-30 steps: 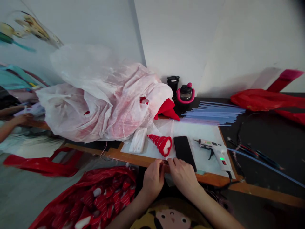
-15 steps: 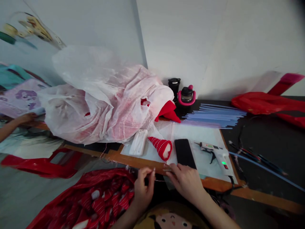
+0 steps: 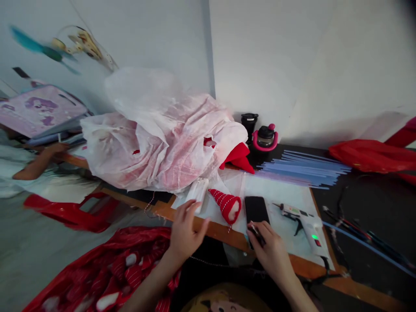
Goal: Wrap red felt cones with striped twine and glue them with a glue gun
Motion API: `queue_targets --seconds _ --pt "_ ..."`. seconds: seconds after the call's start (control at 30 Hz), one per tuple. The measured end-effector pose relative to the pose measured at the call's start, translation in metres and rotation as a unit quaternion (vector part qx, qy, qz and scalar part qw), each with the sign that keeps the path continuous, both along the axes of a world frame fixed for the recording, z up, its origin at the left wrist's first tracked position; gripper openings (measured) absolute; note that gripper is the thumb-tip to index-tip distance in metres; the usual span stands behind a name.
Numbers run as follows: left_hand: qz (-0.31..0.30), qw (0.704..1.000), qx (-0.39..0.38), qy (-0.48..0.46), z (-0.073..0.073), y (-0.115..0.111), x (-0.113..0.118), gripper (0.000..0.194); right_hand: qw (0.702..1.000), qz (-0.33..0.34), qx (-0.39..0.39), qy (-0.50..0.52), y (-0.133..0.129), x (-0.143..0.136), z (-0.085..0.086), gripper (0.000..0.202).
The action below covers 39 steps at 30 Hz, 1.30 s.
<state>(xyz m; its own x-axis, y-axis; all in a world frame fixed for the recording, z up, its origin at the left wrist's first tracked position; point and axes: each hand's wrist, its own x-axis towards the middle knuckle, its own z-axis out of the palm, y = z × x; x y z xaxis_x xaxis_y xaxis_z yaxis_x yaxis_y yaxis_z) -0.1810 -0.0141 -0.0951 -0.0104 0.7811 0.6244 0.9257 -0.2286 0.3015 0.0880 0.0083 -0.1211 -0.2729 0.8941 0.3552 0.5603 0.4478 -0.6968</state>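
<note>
Head view: my left hand point(image 3: 186, 234) is unclamped—fingers raised and spread, thumb standing well apart from them, nothing visible between. Its fingertips overlap the near end of a white rectangular device point(image 3: 198, 190); I cannot tell whether they touch it. My right hand point(image 3: 269, 249) is closed, thumb against fingers, on a small dark implement point(image 3: 255, 234), mostly hidden by the grip and too blurred to identify. This hand sits over the near end of a black phone point(image 3: 256, 208); contact cannot be confirmed.

The red cone point(image 3: 223, 203), wound with white cord, lies on its side between the device and the phone, just inside the taped table edge point(image 3: 216, 229). Its tip points toward the device; its open end, showing white filling, faces the phone. A short twisted string point(image 3: 230, 228) hangs from the rim over the tape. Below the edge, a thin cord point(image 3: 208, 262) crosses the gap between my hands.

Right of the phone, separated by a strip of white sheet point(image 3: 272, 193), lies the glue gun point(image 3: 307, 225): nozzle toward the phone, green indicator lit, its cable crossing the tape.
</note>
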Motion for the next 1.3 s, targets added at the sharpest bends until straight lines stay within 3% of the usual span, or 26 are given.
queue_targets --seconds 0.1,0.17,0.27,0.47,0.6,0.83,1.0,1.2,1.3 --pt "-0.073 0.99 -0.11 0.051 0.029 0.045 0.049 0.059 1.0 -0.001 0.001 0.021 -0.003 -0.007 0.002 0.015" --pt "-0.095 0.974 -0.188 0.08 0.032 0.064 0.064 0.045 0.999 -0.014 0.0 0.039 -0.007 -0.005 0.002 0.013" --pt "-0.102 0.961 -0.252 0.054 0.025 0.075 0.062 0.025 0.998 0.001 0.0 0.059 -0.013 0.001 0.001 0.011" --pt "-0.121 0.969 -0.162 -0.141 0.023 0.055 0.028 0.024 0.996 0.082 0.01 0.044 -0.011 -0.005 0.0 0.024" --pt "-0.103 0.963 -0.124 -0.214 0.018 0.04 0.017 0.021 0.991 0.129 0.026 0.012 -0.006 -0.015 -0.003 0.03" --pt "-0.036 0.934 -0.145 -0.323 0.01 0.031 0.006 0.021 0.987 0.148 0.066 -0.005 0.011 -0.025 0.0 0.03" --pt "-0.048 0.905 -0.173 -0.387 0.016 0.027 0.001 0.02 0.975 0.209 0.029 0.062 0.02 -0.035 0.01 0.025" --pt "-0.056 0.883 -0.173 -0.433 0.019 0.023 -0.003 0.02 0.977 0.186 0.002 0.104 0.025 -0.036 0.01 0.018" --pt "-0.06 0.873 -0.181 -0.448 0.018 0.023 -0.003 0.02 0.97 0.213 0.016 0.113 0.026 -0.036 0.009 0.023"
